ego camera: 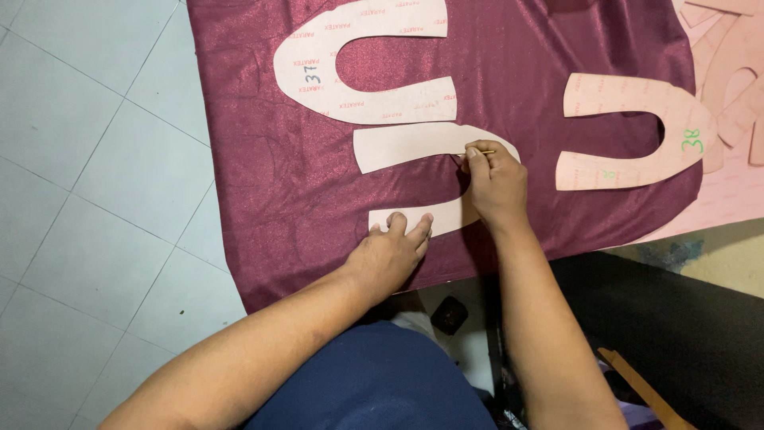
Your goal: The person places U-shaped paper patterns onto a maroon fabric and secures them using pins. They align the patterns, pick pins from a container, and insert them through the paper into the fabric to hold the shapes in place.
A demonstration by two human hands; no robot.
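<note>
L hand on pink U-shaped template

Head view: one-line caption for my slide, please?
Left hand presses a U-shaped paper pattern onto maroon fabric while right hand traces its inner edge with a pencil.

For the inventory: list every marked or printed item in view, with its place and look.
Left template: upper middle of the cloth, pale pink horseshoe, red print, dark handwritten mark.
Right template: cloth's right edge, pink horseshoe, faint print, green handwritten marks.
No packages, signs or screens.
</note>
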